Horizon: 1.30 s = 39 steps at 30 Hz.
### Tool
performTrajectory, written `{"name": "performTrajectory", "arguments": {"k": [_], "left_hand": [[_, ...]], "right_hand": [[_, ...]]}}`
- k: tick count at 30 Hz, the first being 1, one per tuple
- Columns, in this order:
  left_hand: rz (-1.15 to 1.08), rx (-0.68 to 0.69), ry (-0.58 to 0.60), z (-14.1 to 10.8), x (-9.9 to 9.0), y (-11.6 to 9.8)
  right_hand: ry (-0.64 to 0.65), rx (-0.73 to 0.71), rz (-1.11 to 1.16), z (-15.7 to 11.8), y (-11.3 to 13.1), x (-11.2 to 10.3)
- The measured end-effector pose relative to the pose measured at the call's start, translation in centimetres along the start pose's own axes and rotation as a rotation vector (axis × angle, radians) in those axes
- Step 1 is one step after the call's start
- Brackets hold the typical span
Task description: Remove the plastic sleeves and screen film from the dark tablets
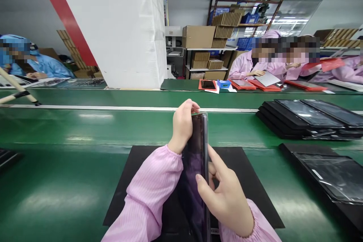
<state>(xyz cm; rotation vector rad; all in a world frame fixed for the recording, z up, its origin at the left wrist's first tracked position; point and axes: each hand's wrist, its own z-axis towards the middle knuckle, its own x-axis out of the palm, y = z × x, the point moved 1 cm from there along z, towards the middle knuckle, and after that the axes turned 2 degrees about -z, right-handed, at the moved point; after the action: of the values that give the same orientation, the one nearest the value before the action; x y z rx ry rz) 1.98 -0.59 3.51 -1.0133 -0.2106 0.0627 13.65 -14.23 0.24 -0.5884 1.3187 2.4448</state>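
Green workbench [56, 196], glossy, overhead light reflecting off it; white pillar [127, 26] behind, shelving [210, 49] past it. Tablet [195, 136] is tipped up nearly on edge over a black mat [249, 196], screen turned toward the person's left, slim side with speaker holes facing the camera. Left hand [183, 123] is closed round the far end, fingers bent over the top corner. Right hand [227, 196] grips the near stretch, thumb lying on the glass, other fingers at the side and behind; exact contact of the hidden fingertips, can't tell. For a good hold: load on the rims, light thumb, since bare skin likely smudges the screen. Far hand should steady the corner, near hand set the tilt; both turning together avoids twisting the slim body. Glass looks slick, so a loose far grip could let it slide. Lower edge close to the mat seems safer than high up. More tablets [312, 113] sit stacked at right, well apart, another tablet [331, 174] nearer, so elbow room that side matters.
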Motion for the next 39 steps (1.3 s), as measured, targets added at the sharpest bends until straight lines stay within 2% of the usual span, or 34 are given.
{"name": "performTrajectory", "arguments": {"k": [3, 5, 7, 9, 11, 13, 17, 25, 39], "left_hand": [[0.092, -0.085, -0.042, 1.1, -0.7, 1.5], [0.087, -0.108, -0.058, 1.3, -1.0, 1.7], [0.106, -0.048, -0.103, 1.1, -1.1, 1.1], [0.122, 0.084, -0.125, 0.7, -1.1, -0.1], [0.051, 0.163, -0.074, 0.2, -0.9, -1.2], [-0.074, 0.134, 0.011, -0.1, -0.5, -1.9], [-0.177, 0.021, 0.094, -0.2, 0.3, -1.7], [-0.147, 0.062, 0.133, -0.7, 1.5, 0.0], [-0.151, 0.035, 0.139, -1.0, 1.8, 0.3]], "right_hand": [[-0.074, -0.060, -0.027, 0.3, 0.2, -0.6], [-0.099, -0.091, -0.042, 0.6, 0.2, -0.8], [-0.129, -0.141, -0.063, 0.7, 0.2, -0.8], [-0.174, -0.214, -0.094, 0.7, 0.3, -0.5], [-0.204, -0.280, -0.120, 0.5, 0.5, -0.1], [-0.202, -0.294, -0.098, 0.4, 0.7, 0.2], [-0.173, -0.199, 0.026, 0.5, 0.9, 0.0], [-0.233, -0.056, 0.141, 1.0, 0.0, -1.0], [-0.167, -0.008, 0.180, 1.2, -0.4, -1.0]]}}
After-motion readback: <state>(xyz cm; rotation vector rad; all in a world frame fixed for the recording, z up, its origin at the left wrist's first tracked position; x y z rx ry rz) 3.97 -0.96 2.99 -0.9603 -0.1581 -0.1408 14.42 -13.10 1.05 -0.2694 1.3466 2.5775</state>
